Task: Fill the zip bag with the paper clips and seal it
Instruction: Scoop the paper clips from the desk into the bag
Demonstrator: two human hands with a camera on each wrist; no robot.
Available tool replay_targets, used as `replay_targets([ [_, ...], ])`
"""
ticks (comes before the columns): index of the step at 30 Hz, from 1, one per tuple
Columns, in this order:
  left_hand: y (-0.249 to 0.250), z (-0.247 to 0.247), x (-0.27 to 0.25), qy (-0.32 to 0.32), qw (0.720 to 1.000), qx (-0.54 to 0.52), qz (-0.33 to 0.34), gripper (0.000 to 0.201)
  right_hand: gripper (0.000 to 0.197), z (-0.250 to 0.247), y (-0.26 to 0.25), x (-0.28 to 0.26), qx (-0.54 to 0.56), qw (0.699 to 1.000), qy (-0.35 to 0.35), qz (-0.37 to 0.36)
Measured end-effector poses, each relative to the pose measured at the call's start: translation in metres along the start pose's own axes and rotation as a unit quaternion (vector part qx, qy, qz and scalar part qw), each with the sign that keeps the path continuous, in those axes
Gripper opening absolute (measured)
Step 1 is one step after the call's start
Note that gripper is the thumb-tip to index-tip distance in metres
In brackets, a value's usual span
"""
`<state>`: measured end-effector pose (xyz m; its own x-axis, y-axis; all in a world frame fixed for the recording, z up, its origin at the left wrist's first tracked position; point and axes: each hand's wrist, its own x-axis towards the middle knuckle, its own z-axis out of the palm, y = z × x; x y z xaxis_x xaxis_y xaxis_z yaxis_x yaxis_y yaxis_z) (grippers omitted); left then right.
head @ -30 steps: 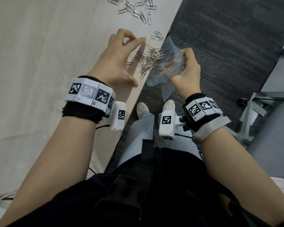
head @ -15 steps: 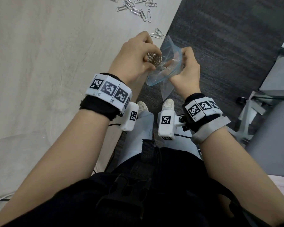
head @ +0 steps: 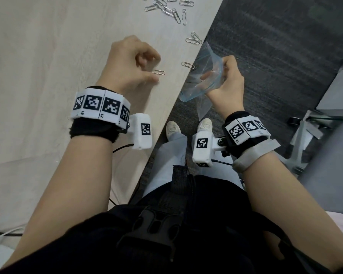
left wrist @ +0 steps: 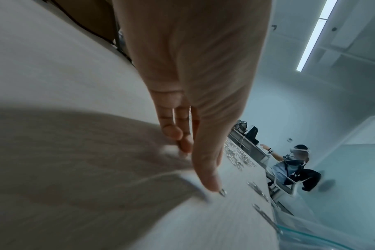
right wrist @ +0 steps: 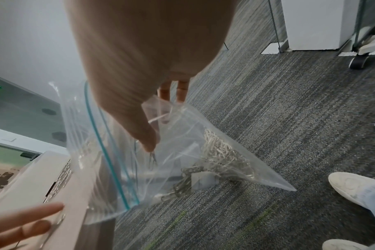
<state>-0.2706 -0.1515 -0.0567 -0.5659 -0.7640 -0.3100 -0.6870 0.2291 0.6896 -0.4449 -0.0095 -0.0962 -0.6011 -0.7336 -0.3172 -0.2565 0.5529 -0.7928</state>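
The right hand [head: 227, 84] grips the zip bag [right wrist: 182, 152] by its open mouth, thumb inside the opening and fingers curled round the outside, just off the table [head: 48, 56] edge. The bag hangs below that grip, mouth gaping toward the table, a heap of paper clips in the bag [right wrist: 220, 157] settled in its lower corner over the grey carpet [right wrist: 289, 118].

Across from that grip, the left hand [head: 129, 64] sits over the tabletop, fingers loosely curled, holding nothing. A single paper clip [head: 158, 72] lies right at its thumb tip; whether the thumb touches it, I cannot tell. Between the two hands, another clip [head: 188, 65] lies at the very table edge, just beside the bag's mouth. Beyond it, a pair of clips [head: 193, 38] sits near the edge, and farther still a scatter of loose clips [head: 166, 6] waits well apart from both hands.
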Motion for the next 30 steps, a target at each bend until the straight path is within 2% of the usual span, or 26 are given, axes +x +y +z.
replay_targets([
  [2,-0.003,0.003,0.001,0.001,1.000,-0.011,-0.001,0.042,0.036,-0.001,-0.001,-0.001,0.005,1.000,-0.001,-0.004],
  [7,0.009,0.021,0.006,-0.007,1.000,-0.013,0.009,0.017,0.036,-0.002,0.000,-0.001,0.005,1.000,0.000,-0.009],
  [17,0.040,0.040,0.015,-0.074,0.991,-0.084,0.074,0.013,0.040,-0.001,0.001,0.003,-0.003,1.000,0.005,-0.009],
  [21,0.039,0.035,0.023,0.000,0.993,-0.085,0.087,0.026,0.037,-0.001,0.002,0.004,0.003,1.000,0.001,-0.008],
  [23,0.038,0.033,0.031,-0.016,0.993,-0.037,0.109,0.045,0.036,-0.001,0.002,0.005,0.000,1.000,-0.004,-0.005],
  [26,0.041,0.030,0.039,-0.083,0.988,0.034,0.124,0.069,0.035,-0.001,0.003,0.007,0.000,1.000,-0.007,-0.006],
  [28,0.044,0.029,0.043,-0.105,0.982,0.091,0.130,0.068,0.036,-0.001,0.004,0.008,-0.005,1.000,-0.006,-0.012],
  [30,0.045,0.029,0.044,-0.095,0.981,0.110,0.132,0.056,0.035,-0.001,0.004,0.008,-0.001,1.000,-0.003,-0.016],
])
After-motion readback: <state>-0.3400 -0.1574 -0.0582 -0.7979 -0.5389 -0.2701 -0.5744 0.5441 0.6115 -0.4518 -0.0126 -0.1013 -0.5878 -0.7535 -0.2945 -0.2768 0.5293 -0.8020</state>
